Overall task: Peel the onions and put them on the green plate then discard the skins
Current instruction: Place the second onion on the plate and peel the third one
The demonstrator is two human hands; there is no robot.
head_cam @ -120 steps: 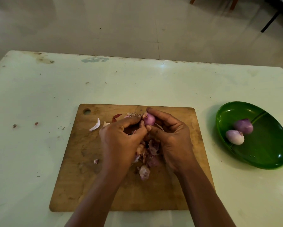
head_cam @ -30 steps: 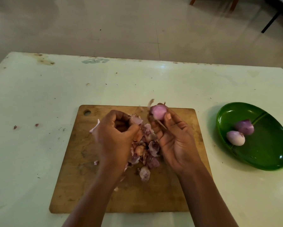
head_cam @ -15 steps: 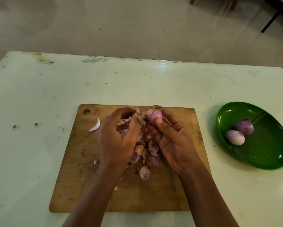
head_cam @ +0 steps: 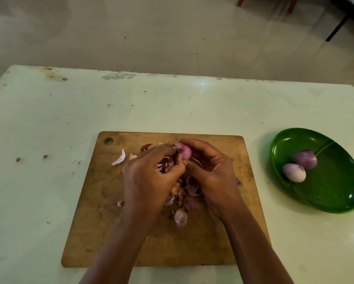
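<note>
- A rectangular brown wooden cutting board [head_cam: 102, 232], scuffed and with a round hole [head_cam: 108, 141] in its far left corner, lies directly under the left grip [head_cam: 149, 177] and the right grip [head_cam: 211, 173].
- A glossy pale green worktop [head_cam: 49, 119] carries the board and spreads out on every side of both grips.
- A rusty brown stain [head_cam: 53, 75] marks the worktop's far edge, well beyond and left of the left grip.
- A chipped blue-grey patch [head_cam: 118, 75] sits on that same edge, beyond both grips.
- A shiny beige tiled floor [head_cam: 151, 37] stretches past the worktop.
- Two brown wooden furniture legs [head_cam: 240, 1] and a slanted black metal leg [head_cam: 340, 23] stand far beyond the right grip.
</note>
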